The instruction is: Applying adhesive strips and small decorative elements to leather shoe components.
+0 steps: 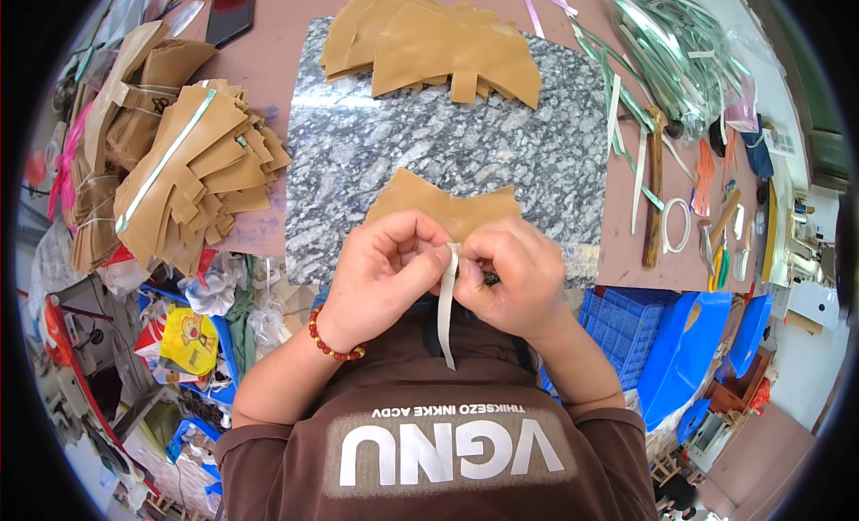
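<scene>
My left hand and my right hand meet at the near edge of a speckled grey stone slab. Thumbs and forefingers of both pinch the top of a narrow white strip, whose loose end hangs toward my shirt. Just beyond my fingers a cut tan piece, like leather, lies on the slab, its near part hidden by my hands. Whether the strip touches this piece I cannot tell. A stack of similar tan pieces rests at the slab's far edge.
On the left, a fanned pile of tan pieces carries a pale green strip. A bag of green and white strips lies at the far right, near a hammer, a white tape roll and scissors. Blue crates stand below the table.
</scene>
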Action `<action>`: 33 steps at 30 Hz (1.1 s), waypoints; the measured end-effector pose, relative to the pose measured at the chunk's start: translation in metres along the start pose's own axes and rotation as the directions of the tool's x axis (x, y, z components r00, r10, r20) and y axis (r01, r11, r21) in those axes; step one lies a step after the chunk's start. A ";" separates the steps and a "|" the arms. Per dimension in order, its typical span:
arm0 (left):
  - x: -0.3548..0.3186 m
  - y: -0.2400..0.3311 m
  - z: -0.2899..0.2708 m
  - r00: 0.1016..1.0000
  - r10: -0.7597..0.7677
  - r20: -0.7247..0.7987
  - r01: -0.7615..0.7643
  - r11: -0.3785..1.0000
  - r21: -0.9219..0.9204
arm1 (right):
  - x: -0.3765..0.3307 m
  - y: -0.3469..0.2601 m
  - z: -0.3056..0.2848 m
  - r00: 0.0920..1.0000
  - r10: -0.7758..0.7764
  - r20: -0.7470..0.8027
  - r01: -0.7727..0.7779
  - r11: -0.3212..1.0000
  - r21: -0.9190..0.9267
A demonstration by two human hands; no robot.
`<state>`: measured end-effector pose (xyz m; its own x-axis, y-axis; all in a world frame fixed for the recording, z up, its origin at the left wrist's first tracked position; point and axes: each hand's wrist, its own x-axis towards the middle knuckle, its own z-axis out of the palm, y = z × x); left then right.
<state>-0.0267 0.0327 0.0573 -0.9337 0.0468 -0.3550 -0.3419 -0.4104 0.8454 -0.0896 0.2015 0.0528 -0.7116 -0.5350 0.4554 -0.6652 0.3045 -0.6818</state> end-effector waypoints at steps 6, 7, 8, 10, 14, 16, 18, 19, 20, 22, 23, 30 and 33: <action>0.007 -0.005 -0.004 0.998 -0.052 0.038 0.056 0.993 -0.104 | -0.003 0.013 -0.001 0.955 -0.297 -0.001 0.297 0.955 -0.007; 0.007 -0.005 -0.003 0.998 -0.051 0.037 0.055 0.993 -0.105 | -0.005 0.014 -0.001 0.953 -0.303 0.009 0.303 0.953 -0.010; 0.007 -0.004 -0.001 0.999 -0.046 0.028 0.049 0.992 -0.118 | -0.005 0.014 -0.002 0.951 -0.308 0.019 0.308 0.951 -0.014; 0.008 -0.005 -0.001 0.999 -0.040 0.015 0.041 0.990 -0.132 | -0.004 0.010 -0.004 0.947 -0.322 0.004 0.322 0.947 0.019; 0.014 -0.005 -0.003 0.998 -0.024 -0.052 0.010 0.966 -0.260 | -0.007 0.000 -0.008 0.959 -0.283 0.013 0.278 0.949 0.151; 0.014 -0.004 -0.002 0.997 0.002 -0.071 -0.022 0.961 -0.275 | -0.012 -0.002 -0.012 0.982 -0.174 0.076 0.141 0.938 0.318; 0.015 -0.006 -0.002 0.997 0.022 -0.073 -0.040 0.964 -0.263 | -0.013 -0.003 -0.017 0.982 -0.028 0.189 -0.072 0.860 0.505; 0.014 -0.007 -0.001 0.996 0.038 -0.075 -0.056 0.966 -0.252 | -0.013 -0.002 -0.018 0.982 -0.030 0.187 -0.070 0.861 0.505; 0.013 -0.006 -0.001 0.997 0.030 -0.075 -0.046 0.972 -0.232 | -0.012 -0.001 -0.019 0.980 0.002 0.200 -0.088 0.902 0.423; 0.010 -0.006 0.005 0.995 0.028 -0.092 -0.044 0.983 -0.181 | -0.011 -0.002 -0.021 0.977 0.041 0.208 -0.110 0.937 0.333; 0.009 -0.006 0.007 0.993 0.028 -0.114 -0.042 0.991 -0.129 | -0.008 -0.002 -0.020 0.992 0.034 0.124 -0.067 0.960 0.270; 0.004 -0.013 0.011 0.995 0.086 -0.048 -0.091 0.988 -0.127 | 0.000 -0.003 -0.007 0.998 0.065 -0.026 -0.063 0.995 0.075; 0.004 -0.013 0.010 0.996 0.082 -0.045 -0.088 0.988 -0.129 | -0.002 0.001 -0.007 0.999 -0.048 0.000 0.048 0.999 0.013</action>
<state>-0.0269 0.0470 0.0485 -0.9530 -0.0284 -0.3017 -0.2421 -0.5274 0.8144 -0.0905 0.2082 0.0557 -0.6793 -0.5485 0.4875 -0.6952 0.2682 -0.6669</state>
